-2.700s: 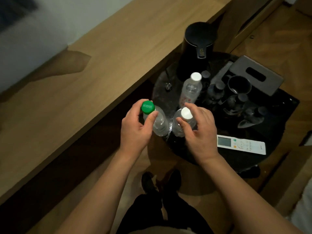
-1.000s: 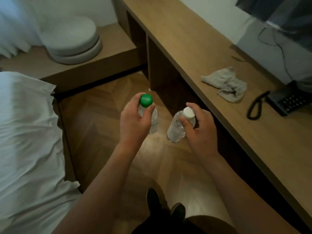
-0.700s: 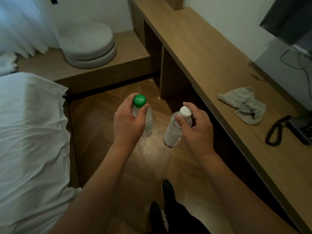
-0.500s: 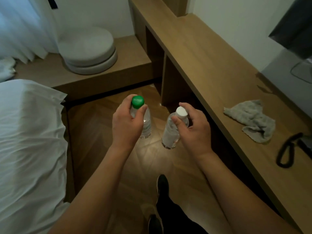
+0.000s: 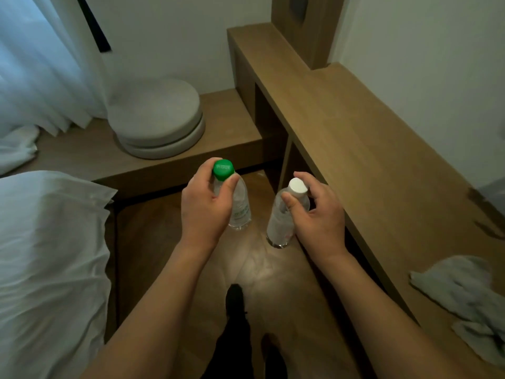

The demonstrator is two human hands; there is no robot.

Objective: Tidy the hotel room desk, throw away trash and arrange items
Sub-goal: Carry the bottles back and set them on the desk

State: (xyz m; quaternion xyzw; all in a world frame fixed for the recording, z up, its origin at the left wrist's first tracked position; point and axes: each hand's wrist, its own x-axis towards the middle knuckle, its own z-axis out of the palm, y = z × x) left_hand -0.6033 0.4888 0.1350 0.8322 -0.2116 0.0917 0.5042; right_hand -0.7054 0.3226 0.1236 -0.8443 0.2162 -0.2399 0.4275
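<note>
Clear bottle (image 5: 240,206) with a green cap (image 5: 223,169); second clear bottle (image 5: 278,228) with a white cap (image 5: 297,185). Desk (image 5: 355,149) and low bench (image 5: 153,162) in light brown wood. Floor (image 5: 262,272) in darker brown wood, laid in a herringbone pattern. Round cushions (image 5: 158,119) beige-grey. Bedding (image 5: 49,255) and curtain (image 5: 38,64) white. Cloth (image 5: 464,296) on the desk grey. Shoes (image 5: 235,296) black.

Long wooden surface (image 5: 355,149) along R wall w/ crumpled grey cloth (image 5: 464,294); low ledge (image 5: 218,124) w/ two stacked round cushions (image 5: 158,119).
</note>
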